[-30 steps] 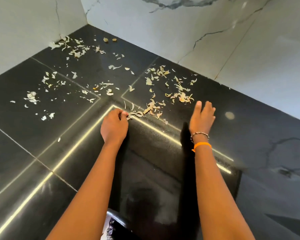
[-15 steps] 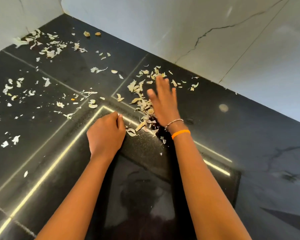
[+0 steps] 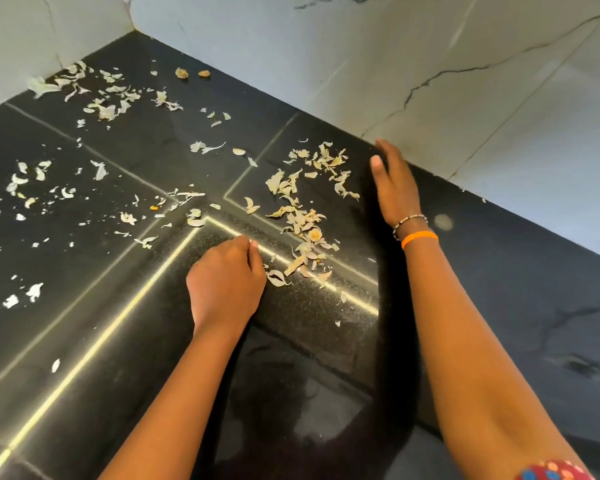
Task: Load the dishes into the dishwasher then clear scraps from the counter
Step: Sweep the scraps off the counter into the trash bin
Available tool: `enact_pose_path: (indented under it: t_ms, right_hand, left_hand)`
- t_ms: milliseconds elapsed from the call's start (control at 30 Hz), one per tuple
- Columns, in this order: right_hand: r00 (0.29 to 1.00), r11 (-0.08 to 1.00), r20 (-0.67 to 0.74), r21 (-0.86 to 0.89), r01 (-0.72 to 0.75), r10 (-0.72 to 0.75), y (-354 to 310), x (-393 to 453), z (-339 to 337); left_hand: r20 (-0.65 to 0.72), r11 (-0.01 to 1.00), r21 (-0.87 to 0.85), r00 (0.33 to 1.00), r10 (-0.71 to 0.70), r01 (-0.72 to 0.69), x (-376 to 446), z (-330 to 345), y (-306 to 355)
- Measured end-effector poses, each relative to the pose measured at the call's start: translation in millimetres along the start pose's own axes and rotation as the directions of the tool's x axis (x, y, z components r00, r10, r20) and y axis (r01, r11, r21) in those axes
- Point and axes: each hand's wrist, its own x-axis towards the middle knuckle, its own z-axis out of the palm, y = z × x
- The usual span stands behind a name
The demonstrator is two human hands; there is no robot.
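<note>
Head view, scrap-clearing stage. A loose band of pale peel scraps [image 3: 302, 216] lies on the black bench [image 3: 499, 289], its long axis running from near the back wall [image 3: 430, 81] down toward the near edge, and it sits between the two hands. The right hand [image 3: 394, 183] stands just to the right of the band's far end, close to the wall, fingers straight and together, palm turned toward the scraps; this grip holds nothing. The left hand [image 3: 224, 282] rests knuckles-up at the band's near end, fingers curled under, its fingertips just beside the nearest peel; whether this grip encloses any scraps cannot be told. Further scraps [image 3: 101, 98] lie well apart toward the far left corner. A leftward sweep by the right hand appears best placed.
</note>
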Motion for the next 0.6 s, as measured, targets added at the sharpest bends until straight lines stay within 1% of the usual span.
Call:
enact_pose_path:
  t_ms: [33, 67, 100, 133, 167, 200, 233, 267, 300, 333, 367, 400, 433, 467, 500, 533, 567, 600]
  right_hand:
    - [0.997, 0.991, 0.026, -0.11, -0.075, 0.078, -0.2, 6.0, 1.5]
    - [0.99, 0.966, 0.101, -0.251, -0.067, 0.095, -3.6, 9.7, 6.1]
    - [0.978, 0.942, 0.203, -0.335, 0.022, 0.05, -12.3, 10.4, 13.5]
    - [0.952, 0.934, 0.305, -0.33, 0.135, -0.03, -23.1, 8.6, 23.4]
    - [0.913, 0.938, 0.391, -0.257, 0.233, -0.12, -35.4, 3.4, 33.4]
    - [0.87, 0.943, 0.451, -0.154, 0.296, -0.2, -46.7, -2.2, 42.2]
    - [0.843, 0.952, 0.474, -0.03, 0.305, -0.255, -53.9, -5.7, 48.4]
    - [0.851, 0.958, 0.441, 0.106, 0.268, -0.287, -59.8, -5.7, 52.1]
    - [0.894, 0.956, 0.359, 0.214, 0.2, -0.268, -62.5, 0.2, 53.9]
    - [0.944, 0.956, 0.27, 0.269, 0.116, -0.191, -62.7, 10.9, 54.4]
    - [0.972, 0.964, 0.217, 0.264, 0.032, -0.092, -62.4, 24.7, 56.5]
    - [0.977, 0.982, 0.214, 0.188, -0.025, -0.016, -63.1, 38.3, 58.8]
    - [0.968, 0.998, 0.251, 0.059, -0.027, 0.011, -65.5, 49.8, 63.8]
    - [0.947, 0.997, 0.321, -0.07, 0.036, -0.012, -69.5, 56.8, 70.9]
    - [0.909, 0.98, 0.411, -0.144, 0.14, -0.07, -75.0, 58.9, 78.2]
    - [0.854, 0.96, 0.501, -0.141, 0.244, -0.143, -82.0, 56.2, 84.4]
    - [0.793, 0.946, 0.568, -0.077, 0.316, -0.219, -87.8, 48.2, 88.6]
    - [0.74, 0.936, 0.61, 0.01, 0.352, -0.284, -92.1, 35.3, 89.9]
  left_hand:
    - [0.003, 1.0, 0.008, 1.0, 0.004, -0.004, 0.0, -0.7, 0.0]
    - [0.004, 1.0, 0.011, 1.0, 0.004, -0.004, 0.2, -0.6, 0.1]
    - [0.003, 1.0, 0.01, 1.0, 0.004, -0.004, 0.6, 0.1, 0.0]
    - [0.004, 1.0, 0.007, 1.0, 0.006, -0.006, 0.7, 0.4, -0.3]
    - [0.004, 1.0, 0.002, 1.0, 0.01, -0.01, 0.6, 0.9, -0.6]
    - [0.001, 1.0, -0.003, 1.0, 0.013, -0.013, 1.0, 1.2, -1.3]
    - [0.001, 1.0, -0.008, 1.0, 0.018, -0.018, 1.3, 1.1, -1.6]
    - [0.004, 1.0, -0.012, 1.0, 0.021, -0.021, 1.3, 0.3, -2.3]
    - [0.008, 1.0, -0.016, 1.0, 0.023, -0.022, 1.3, -0.7, -2.7]
    - [0.012, 1.0, -0.017, 1.0, 0.026, -0.026, 1.3, -1.6, -2.2]
    - [0.013, 0.999, -0.013, 0.999, 0.03, -0.03, 1.2, -2.7, -2.4]
    - [0.013, 0.999, -0.012, 0.999, 0.034, -0.034, 1.0, -3.1, -1.9]
    - [0.014, 0.999, -0.014, 0.999, 0.034, -0.034, 1.2, -3.4, -2.0]
    - [0.016, 0.999, -0.022, 0.999, 0.032, -0.032, 1.4, -3.7, -2.1]
    - [0.02, 0.999, -0.032, 0.999, 0.03, -0.029, 1.5, -3.5, -2.3]
    - [0.022, 0.999, -0.043, 0.999, 0.027, -0.026, 1.5, -3.5, -2.6]
    - [0.024, 0.998, -0.063, 0.999, 0.025, -0.023, 1.3, -4.0, -2.8]
    - [0.024, 0.995, -0.1, 1.0, 0.015, -0.013, 0.7, -4.9, -3.0]
